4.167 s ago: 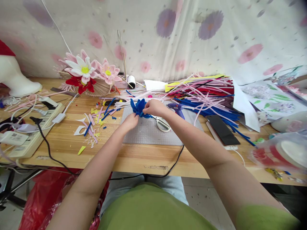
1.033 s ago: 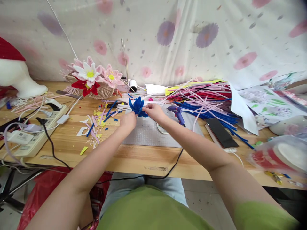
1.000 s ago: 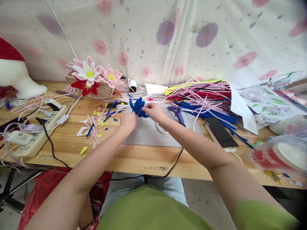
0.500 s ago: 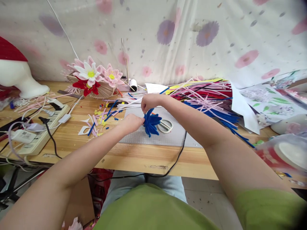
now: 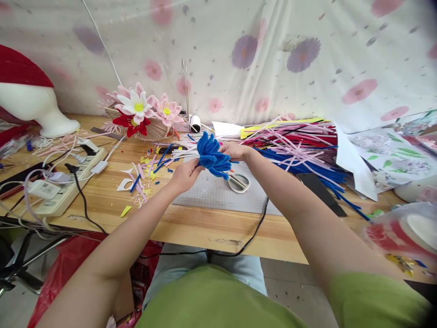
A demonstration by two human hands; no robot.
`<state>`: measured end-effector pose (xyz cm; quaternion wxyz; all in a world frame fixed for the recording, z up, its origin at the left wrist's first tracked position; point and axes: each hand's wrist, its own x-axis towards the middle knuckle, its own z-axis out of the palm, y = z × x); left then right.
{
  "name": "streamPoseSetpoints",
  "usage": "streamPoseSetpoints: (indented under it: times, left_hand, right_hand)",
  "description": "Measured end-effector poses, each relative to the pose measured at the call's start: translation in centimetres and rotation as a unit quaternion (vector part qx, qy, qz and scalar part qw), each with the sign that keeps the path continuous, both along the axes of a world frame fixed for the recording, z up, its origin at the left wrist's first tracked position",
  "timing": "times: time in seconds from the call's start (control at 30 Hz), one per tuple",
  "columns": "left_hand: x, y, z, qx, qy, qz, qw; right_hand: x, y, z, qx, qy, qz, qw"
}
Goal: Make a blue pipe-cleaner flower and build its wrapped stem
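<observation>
A blue pipe-cleaner flower (image 5: 212,156) with several looped petals is held up over the grey cutting mat (image 5: 201,193). My left hand (image 5: 187,175) pinches its lower left petals, fingers closed. At the flower's right side, my right hand (image 5: 236,151) is closed on it from behind, its fingertips partly hidden by the petals. A short blue end shows just below the right hand. Scissors with pale handles (image 5: 239,183) lie on the mat under the flower, their blades partly covered by it.
Pipe cleaners in pink, red and blue (image 5: 293,146) are heaped at the back right. Scraps (image 5: 141,175) litter the table left of the mat. Finished flowers (image 5: 139,109) stand at the back left, near a power strip (image 5: 75,182). A black cable (image 5: 254,223) crosses the front edge.
The flower has been raised and tipped, its petals now facing up and left. My right hand has dropped from above it to its right side; my left hand has shifted slightly left.
</observation>
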<state>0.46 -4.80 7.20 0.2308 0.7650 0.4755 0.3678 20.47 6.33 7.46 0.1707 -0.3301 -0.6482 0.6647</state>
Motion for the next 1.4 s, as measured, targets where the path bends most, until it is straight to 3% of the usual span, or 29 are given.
streamPoseSetpoints:
  times: [0.07, 0.2, 0.3, 0.43, 0.5, 0.57, 0.67, 0.77, 0.87, 0.97, 1.03, 1.1, 1.17, 1.23, 1.33, 1.4]
  left_hand:
    - [0.5, 0.0, -0.5, -0.044, -0.136, 0.020, 0.990]
    - [1.3, 0.7, -0.9, -0.180, -0.334, 0.094, 0.920]
    - [1.4, 1.5, -1.4, -0.272, -0.350, 0.141, 0.885]
    - [1.2, 2.4, -2.5, -0.299, -0.313, 0.188, 0.882]
    - [0.9, 2.6, -3.0, -0.323, -0.324, 0.173, 0.872]
    - [0.5, 2.7, -3.2, -0.367, -0.373, 0.131, 0.842]
    - [-0.2, 2.7, -3.2, -0.423, -0.452, 0.079, 0.781]
    - [-0.5, 2.6, -3.1, -0.446, -0.486, 0.053, 0.750]
    - [-0.4, 2.6, -3.1, -0.441, -0.465, 0.047, 0.766]
    - [0.2, 2.6, -3.5, -0.378, -0.357, 0.120, 0.846]
    - [0.6, 2.7, -3.8, -0.289, -0.215, 0.196, 0.912]
    - [0.9, 2.8, -4.1, -0.187, -0.038, 0.249, 0.950]
    - [1.2, 2.7, -4.3, -0.121, 0.114, 0.271, 0.948]
    - [1.4, 2.6, -4.3, -0.097, 0.207, 0.280, 0.932]
    - [1.7, 2.4, -4.3, -0.097, 0.256, 0.288, 0.918]
    - [1.8, 2.5, -4.3, -0.104, 0.226, 0.287, 0.925]
  right_hand:
    - [-0.1, -0.8, -0.3, -0.007, 0.003, 0.017, 1.000]
    - [-0.8, -2.4, -0.5, 0.005, 0.033, 0.009, 0.999]
    - [-1.9, -3.6, -1.2, 0.006, 0.067, -0.039, 0.997]
    - [-3.6, -4.6, -2.4, -0.034, 0.076, -0.161, 0.984]
    - [-4.1, -4.8, -2.8, -0.064, 0.062, -0.226, 0.970]
    - [-4.3, -4.9, -2.9, -0.084, 0.054, -0.268, 0.958]
    - [-4.0, -5.1, -2.9, -0.091, 0.051, -0.296, 0.949]
    - [-3.8, -5.2, -2.7, -0.099, 0.056, -0.309, 0.944]
    - [-3.8, -5.3, -2.5, -0.113, 0.067, -0.323, 0.937]
    - [-4.5, -5.7, -2.5, -0.157, 0.075, -0.335, 0.926]
    - [-5.1, -6.1, -2.7, -0.189, 0.089, -0.343, 0.916]
    - [-5.7, -6.5, -2.9, -0.203, 0.115, -0.357, 0.905]
    - [-6.2, -6.8, -3.0, -0.202, 0.142, -0.377, 0.893]
    - [-6.6, -7.0, -3.1, -0.192, 0.159, -0.394, 0.885]
    - [-6.8, -7.0, -3.1, -0.171, 0.173, -0.405, 0.881]
    - [-6.9, -7.0, -3.1, -0.154, 0.180, -0.408, 0.882]
